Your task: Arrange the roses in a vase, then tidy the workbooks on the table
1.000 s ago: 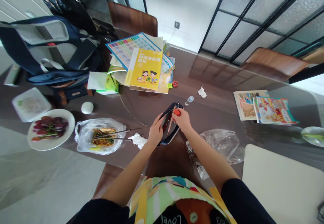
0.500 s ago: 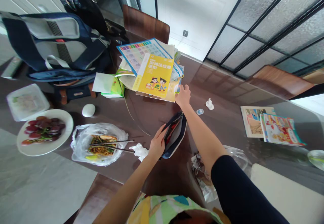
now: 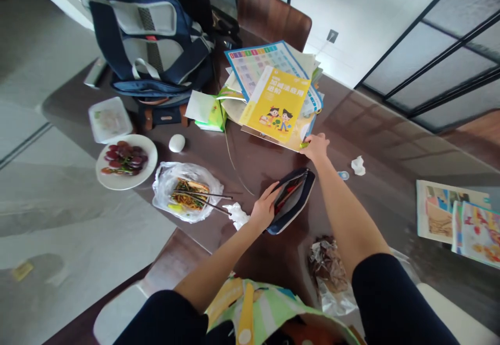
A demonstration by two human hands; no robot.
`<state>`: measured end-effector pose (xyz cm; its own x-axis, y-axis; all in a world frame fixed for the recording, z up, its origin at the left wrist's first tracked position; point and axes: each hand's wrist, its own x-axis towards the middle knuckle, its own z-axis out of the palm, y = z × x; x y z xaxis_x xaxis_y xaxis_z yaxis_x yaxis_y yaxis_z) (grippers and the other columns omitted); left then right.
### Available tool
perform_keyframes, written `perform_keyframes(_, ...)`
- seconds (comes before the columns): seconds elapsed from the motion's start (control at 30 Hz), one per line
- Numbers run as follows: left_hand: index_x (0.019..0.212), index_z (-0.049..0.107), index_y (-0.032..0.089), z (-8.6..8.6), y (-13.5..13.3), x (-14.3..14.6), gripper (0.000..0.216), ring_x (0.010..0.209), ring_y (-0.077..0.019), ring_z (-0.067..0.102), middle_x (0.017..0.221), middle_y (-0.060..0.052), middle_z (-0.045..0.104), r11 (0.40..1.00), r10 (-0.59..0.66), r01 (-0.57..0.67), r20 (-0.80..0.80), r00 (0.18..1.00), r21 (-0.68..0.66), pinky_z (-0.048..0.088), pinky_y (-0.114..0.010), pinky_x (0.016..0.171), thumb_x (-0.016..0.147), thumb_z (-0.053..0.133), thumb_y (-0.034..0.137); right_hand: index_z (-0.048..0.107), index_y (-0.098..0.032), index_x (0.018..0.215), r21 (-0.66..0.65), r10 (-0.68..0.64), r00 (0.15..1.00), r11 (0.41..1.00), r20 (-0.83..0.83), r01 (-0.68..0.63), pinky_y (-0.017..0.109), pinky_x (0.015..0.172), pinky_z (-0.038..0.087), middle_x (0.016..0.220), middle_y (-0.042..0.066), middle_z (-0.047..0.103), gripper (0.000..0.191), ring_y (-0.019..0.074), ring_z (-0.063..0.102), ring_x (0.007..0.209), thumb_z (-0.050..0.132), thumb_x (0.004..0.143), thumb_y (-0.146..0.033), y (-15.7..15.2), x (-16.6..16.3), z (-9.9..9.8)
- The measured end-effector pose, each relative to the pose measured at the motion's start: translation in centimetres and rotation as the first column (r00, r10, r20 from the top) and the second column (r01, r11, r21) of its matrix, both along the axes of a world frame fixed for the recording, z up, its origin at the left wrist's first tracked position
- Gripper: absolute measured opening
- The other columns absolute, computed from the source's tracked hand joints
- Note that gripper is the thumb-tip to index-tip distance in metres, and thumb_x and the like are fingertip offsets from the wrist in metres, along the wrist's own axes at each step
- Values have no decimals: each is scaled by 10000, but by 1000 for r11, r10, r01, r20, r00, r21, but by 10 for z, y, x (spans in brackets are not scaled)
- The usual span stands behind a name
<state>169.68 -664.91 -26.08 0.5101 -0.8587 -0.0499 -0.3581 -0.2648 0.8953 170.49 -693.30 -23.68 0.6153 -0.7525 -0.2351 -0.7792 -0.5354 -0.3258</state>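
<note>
My left hand [image 3: 264,211] grips the near-left side of a dark blue pencil case [image 3: 294,215], its fingers over the rim. The case lies unzipped on the table, showing a pale lining and some red and dark items inside. Beyond the case, my right hand [image 3: 315,147] is at the near-right corner of a paper stack, fingers closed around a small yellow-green object [image 3: 303,145] whose kind I cannot make out. On that stack lies a yellow workbook [image 3: 278,103] with two cartoon children, over a blue-bordered chart [image 3: 265,56].
Left are a blue backpack [image 3: 156,48], a plate [image 3: 102,176] of grapes, a lidded box [image 3: 110,120], a white egg-shaped thing [image 3: 177,143] and bagged noodles [image 3: 189,194] with chopsticks. Crumpled tissue [image 3: 358,165] and comic books [image 3: 449,209] lie right; crumpled wrapping [image 3: 332,272] nearer me.
My view has swung left, so the table things appear further right. My right hand has closed at the stack's corner on the small yellow-green object. The left hand still holds the pencil case.
</note>
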Motion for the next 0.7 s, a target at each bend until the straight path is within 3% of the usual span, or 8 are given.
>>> perform_keyframes(0.1, 1384, 506, 234, -2, 0, 3, 680, 1349, -176, 455, 1483, -37, 451, 1000, 23, -23, 9, 1000, 0, 336, -374, 1180, 780, 334, -25, 662, -191, 941, -116, 85, 951, 992, 297, -53, 444, 985, 351, 1160, 118, 491, 297, 277, 448, 1122, 721, 652, -230, 44, -30, 48)
perform_keyframes(0.2, 1375, 517, 224, -2, -2, 4, 664, 1347, -183, 456, 1470, -45, 470, 999, 40, -40, 23, 999, -14, 331, -390, 1180, 785, 329, -15, 673, -247, 960, -23, 105, 931, 994, 351, -104, 419, 940, 440, 1201, 104, 498, 280, 276, 499, 1102, 725, 691, -300, 98, -72, 72)
perform_keyframes(0.3, 1351, 540, 211, 2, -2, 1, 650, 1334, -174, 470, 1451, -53, 492, 998, 34, -32, 41, 999, -49, 338, -387, 1172, 784, 321, -17, 705, -251, 967, 123, 33, 934, 989, 355, -82, 433, 925, 494, 1261, 107, 545, 270, 290, 535, 1134, 712, 715, -349, 131, -109, 65)
perform_keyframes(0.4, 1322, 569, 213, 10, 7, -6, 662, 1315, -159, 491, 1424, -45, 521, 997, 14, -10, 48, 999, -74, 357, -363, 1158, 765, 309, -33, 694, -235, 1051, 208, -201, 873, 971, 445, 118, 390, 834, 557, 1258, 108, 595, 292, 251, 602, 1073, 568, 805, -330, 134, -141, 48)
perform_keyframes(0.47, 1299, 590, 209, 17, 16, -10, 661, 1304, -158, 503, 1404, -40, 542, 996, -22, 26, 47, 999, -87, 365, -357, 1151, 754, 309, -37, 650, -220, 1151, 221, -277, 843, 956, 461, 194, 371, 808, 567, 1246, 107, 615, 394, 228, 617, 1054, 483, 795, -233, 128, -161, 39)
perform_keyframes(0.53, 1270, 615, 206, 23, 27, -9, 643, 1280, -163, 528, 1378, -37, 568, 991, -94, 97, 33, 995, -90, 382, -356, 1138, 753, 318, -33, 559, -222, 1284, 266, -226, 868, 957, 443, 114, 361, 814, 563, 1331, 98, 572, 572, 216, 599, 1106, 465, 723, -154, 124, -179, 33)
perform_keyframes(0.6, 1230, 644, 210, 29, 36, -4, 613, 1235, -166, 566, 1347, -34, 596, 978, -193, 193, 14, 981, -73, 409, -353, 1115, 760, 327, -23, 511, -239, 1327, 350, -108, 888, 935, 448, -62, 348, 828, 554, 1420, 81, 504, 659, 212, 563, 1184, 482, 678, -130, 125, -195, 30)
perform_keyframes(0.7, 1162, 674, 216, 36, 42, 4, 577, 1178, -167, 602, 1300, -32, 628, 946, -322, 322, 13, 947, -31, 440, -354, 1081, 755, 335, -12, 634, -233, 1098, 387, 13, 877, 894, 480, -225, 329, 810, 534, 1308, 79, 587, 437, 225, 579, 1148, 532, 679, -163, 136, -214, 28)
